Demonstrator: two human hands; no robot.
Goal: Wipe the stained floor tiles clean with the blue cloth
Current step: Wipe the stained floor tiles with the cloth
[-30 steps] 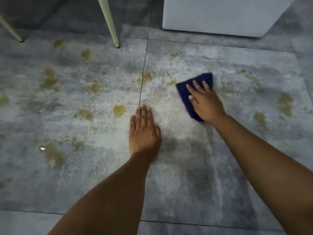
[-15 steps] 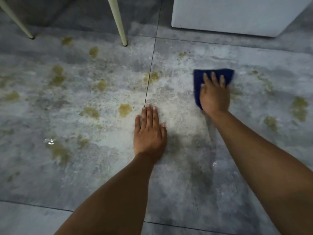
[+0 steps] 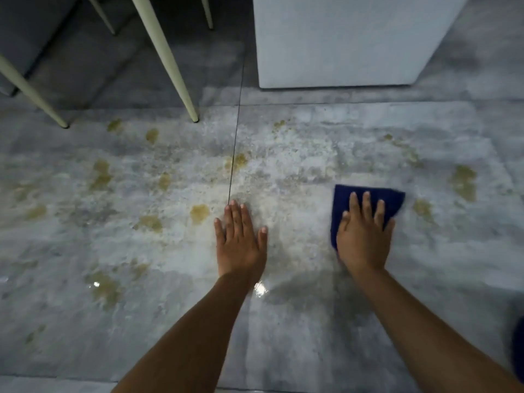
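Note:
The blue cloth lies flat on the grey floor tiles, right of centre. My right hand presses on it with straight, spread fingers and covers its lower half. My left hand rests flat on the bare tile just right of a dark grout line. Yellow-brown stains spot the tiles: one just left of my left hand, one right of the cloth, several more across the left tile.
Cream chair legs stand on the floor at the upper left, a second one further left. A white box-like unit sits at the top right. A wet glint shows near my left wrist.
My right hand has slid the cloth to the right and back toward me. My left hand has stayed planted by the grout line. The view has tilted up.

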